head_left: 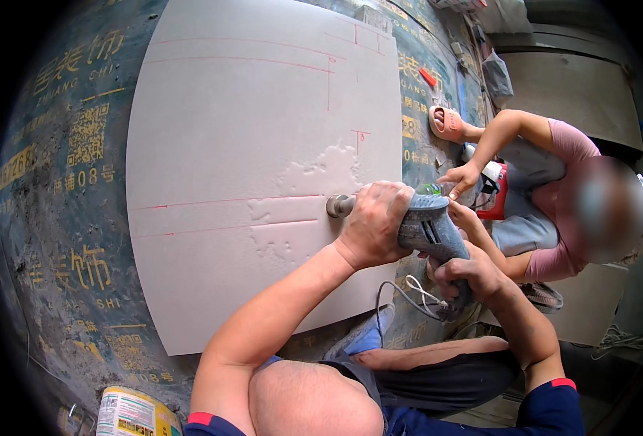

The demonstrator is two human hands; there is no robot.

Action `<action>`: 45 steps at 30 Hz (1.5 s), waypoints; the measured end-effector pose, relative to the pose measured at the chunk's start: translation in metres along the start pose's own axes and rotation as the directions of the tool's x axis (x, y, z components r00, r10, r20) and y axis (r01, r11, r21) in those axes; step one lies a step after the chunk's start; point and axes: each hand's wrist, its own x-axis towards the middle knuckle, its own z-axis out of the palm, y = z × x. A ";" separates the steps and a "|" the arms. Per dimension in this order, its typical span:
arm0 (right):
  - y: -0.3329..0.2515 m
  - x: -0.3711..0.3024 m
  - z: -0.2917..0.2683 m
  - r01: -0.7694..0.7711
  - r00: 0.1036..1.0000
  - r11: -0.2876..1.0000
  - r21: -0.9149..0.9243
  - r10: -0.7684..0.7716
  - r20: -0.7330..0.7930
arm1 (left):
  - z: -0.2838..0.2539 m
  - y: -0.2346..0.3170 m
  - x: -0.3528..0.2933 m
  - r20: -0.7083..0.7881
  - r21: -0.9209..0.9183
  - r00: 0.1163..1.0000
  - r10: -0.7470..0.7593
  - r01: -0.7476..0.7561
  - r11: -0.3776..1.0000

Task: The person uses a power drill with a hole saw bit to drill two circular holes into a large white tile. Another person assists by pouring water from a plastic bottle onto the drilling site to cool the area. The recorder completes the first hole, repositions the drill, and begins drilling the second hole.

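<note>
Left grip (381, 218) clamped on front of drill (437, 231), right grip (472, 275) wrapped round its rear. Drill spans the 2 grips; bit (336, 206) just left of left grip, at wet patch (328, 168) on pale slab (219, 131).

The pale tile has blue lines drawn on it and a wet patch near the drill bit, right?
Not quite: the lines are red, not blue, as the head view shows. The pale tile does have a wet patch near the drill bit.
</note>
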 end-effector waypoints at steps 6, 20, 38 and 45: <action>0.008 -0.001 0.006 -0.029 0.999 0.997 0.068 0.031 -0.036 | -0.001 -0.002 -0.003 0.036 -0.016 0.999 0.029 -0.029 0.999; -0.001 -0.024 0.010 0.016 0.999 0.996 -0.089 -0.021 -0.048 | 0.001 0.014 -0.001 -0.067 0.015 0.993 0.100 -0.099 0.995; 0.018 -0.132 0.033 -0.100 0.977 0.987 -0.126 0.074 -0.198 | 0.006 0.111 -0.009 -0.027 -0.022 0.976 0.214 -0.215 0.976; 0.001 -0.159 0.038 -0.092 0.970 0.990 0.106 0.113 -0.214 | -0.004 0.138 0.018 0.186 -0.063 0.968 0.170 -0.161 0.985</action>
